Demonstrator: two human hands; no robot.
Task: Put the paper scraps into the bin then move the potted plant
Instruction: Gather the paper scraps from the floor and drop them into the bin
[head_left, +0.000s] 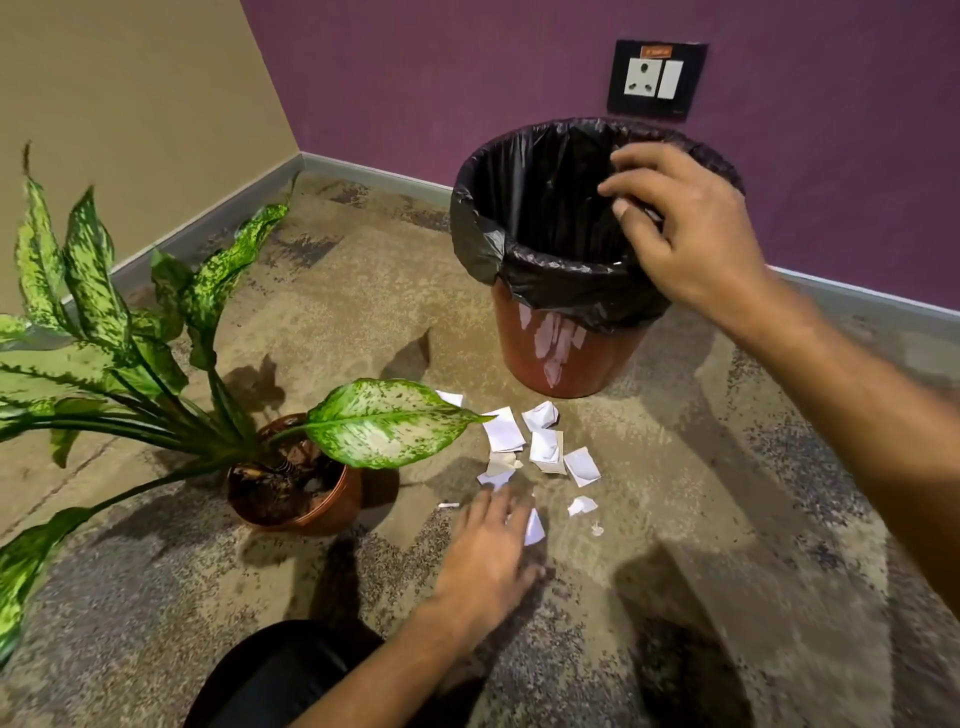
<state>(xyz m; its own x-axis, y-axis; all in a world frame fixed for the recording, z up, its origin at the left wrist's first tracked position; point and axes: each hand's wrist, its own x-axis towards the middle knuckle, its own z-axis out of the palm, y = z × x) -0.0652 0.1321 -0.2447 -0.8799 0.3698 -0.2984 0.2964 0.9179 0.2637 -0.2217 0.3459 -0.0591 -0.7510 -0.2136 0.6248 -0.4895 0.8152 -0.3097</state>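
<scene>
While R hand (680, 228) hovers over bin (566, 358) | L hand (491, 556) on scraps (543, 447) (floor)

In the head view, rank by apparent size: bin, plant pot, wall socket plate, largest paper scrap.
1. bin
2. plant pot
3. wall socket plate, though it is farther away
4. largest paper scrap

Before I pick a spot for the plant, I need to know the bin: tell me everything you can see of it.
The bin is a round, reddish-brown, glossy tub, plastic by its look, narrowing toward its base. It stands upright on the carpet near the purple wall. A black liner bag is folded over its rim and hangs partway down the outside. Its mouth is open; the inside is too dark to show contents. The right hand hovers over the rim.
</scene>
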